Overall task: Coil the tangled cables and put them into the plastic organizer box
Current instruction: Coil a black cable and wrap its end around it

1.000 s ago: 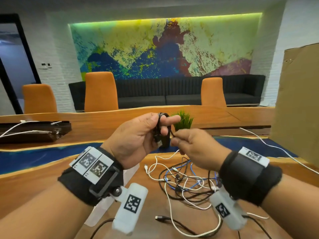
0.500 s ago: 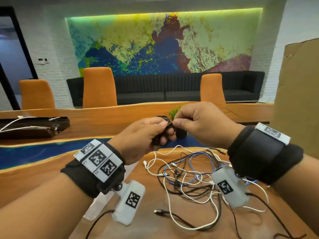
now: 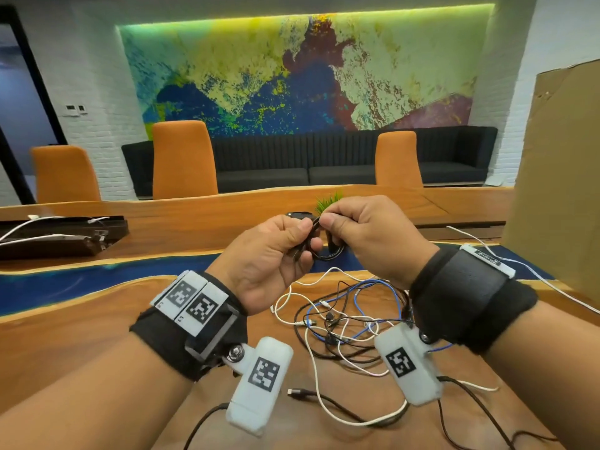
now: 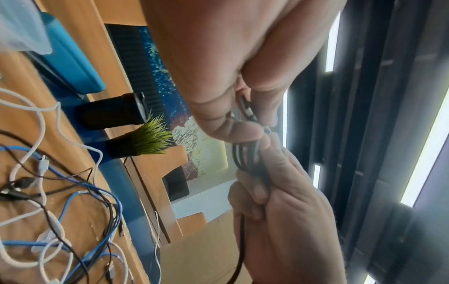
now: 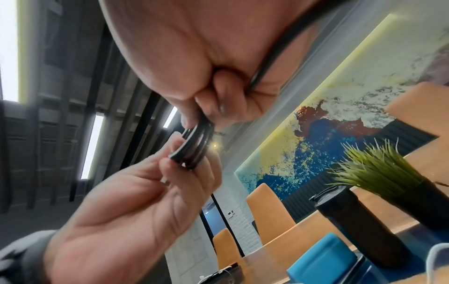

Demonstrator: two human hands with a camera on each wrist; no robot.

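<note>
Nearest on the wooden surface [image 3: 81, 336] lies the tangle [image 3: 341, 319]: white, blue and black leads looped over one another, with a loose black plug end at its near edge. It sits right under the raised wrists.

Above it, both hands work one black cable [image 3: 319, 246], already wound into a small tight coil. The left hand [image 3: 266, 258] pinches the coil between thumb and curled fingers, and a plug end shows inside its grip in the left wrist view. The right hand [image 3: 373, 235] has its fingers closed round the coil's other side; a black strand runs along its palm in the right wrist view. Whether that strand is this cable's loose end cannot be told.

The step in hand looks like finishing this coil. To do it well, the left pinch should stay firm on all the turns so none springs open, while the right hand takes the free end round the bundle and tucks it under a turn. Each pass should lie snug beside the last, without kinking the lead at the plug. Any tail hanging down should be lifted clear of the tangle.

Just beyond the hands stand a dark tumbler [image 5: 359, 226] and a small plant [image 3: 328, 203]. A clear plastic edge [image 4: 21, 28] at the corner of the left wrist view may be the box; I cannot be sure.
</note>
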